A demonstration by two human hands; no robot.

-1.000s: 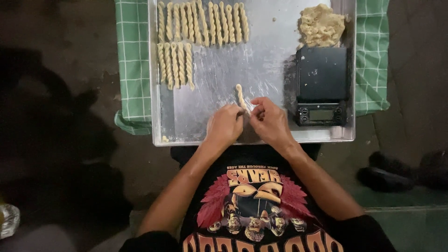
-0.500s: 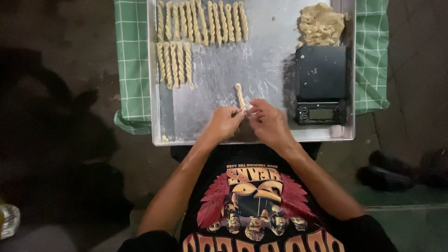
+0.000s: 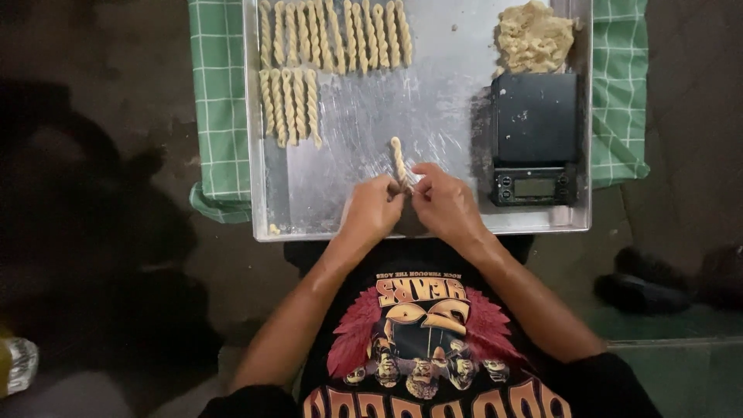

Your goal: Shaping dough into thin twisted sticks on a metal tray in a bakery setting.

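Observation:
My left hand [image 3: 373,209] and my right hand [image 3: 443,203] meet over the near edge of a metal tray [image 3: 457,124]. Both pinch the near end of a pale twisted dough stick [image 3: 398,161], which points away from me along the tray. Two rows of finished twisted dough sticks [image 3: 333,35] lie at the far left of the tray, the shorter row [image 3: 289,104] nearer to me.
A lump of raw dough [image 3: 532,36] sits at the tray's far right, with a black digital scale [image 3: 535,138] just below it. The tray rests on a green checked cloth [image 3: 220,108]. Dark shoes [image 3: 658,282] stand on the floor at right.
The hands have stayed on the stick's near end with small finger shifts; the stick lies slightly farther up the tray. Nothing else moved.

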